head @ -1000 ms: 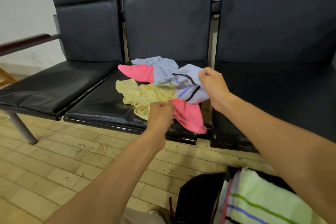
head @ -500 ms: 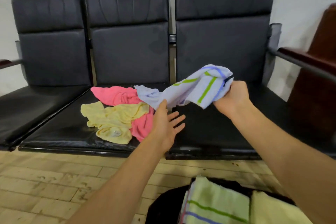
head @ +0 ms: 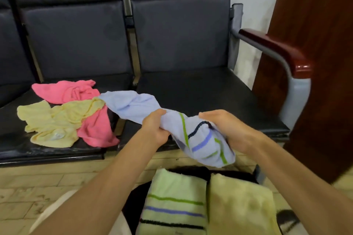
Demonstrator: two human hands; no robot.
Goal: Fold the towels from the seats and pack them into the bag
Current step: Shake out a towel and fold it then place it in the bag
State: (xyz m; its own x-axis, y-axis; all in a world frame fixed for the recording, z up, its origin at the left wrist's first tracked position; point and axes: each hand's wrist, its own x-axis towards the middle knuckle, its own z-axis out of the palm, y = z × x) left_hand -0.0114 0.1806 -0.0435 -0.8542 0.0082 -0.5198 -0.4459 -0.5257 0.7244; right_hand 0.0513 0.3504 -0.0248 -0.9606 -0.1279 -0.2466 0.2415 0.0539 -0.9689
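The light blue striped towel [head: 172, 126] hangs bunched between both hands, above the front edge of the right-hand seat [head: 200, 93] and over the open bag below. The left hand [head: 155, 128] grips it with fingers curled round a gathered middle part; the right hand [head: 227, 129] holds the striped end, thumb on top, fingers wrapped underneath. Its long axis runs from the far left, where a loose tail trails toward the pile, to the near right, where the striped end droops downward.

This looks like the start of folding: the towel is lifted but still crumpled. The next move likely calls for finding two corners and spreading it flat.

A pink towel [head: 66, 91] and a yellow towel [head: 57, 120] lie unfolded on the middle seat [head: 19, 150]. In the black bag [head: 191, 170] sit a folded green striped towel [head: 175, 204] and a folded yellow towel [head: 240, 206], side by side.
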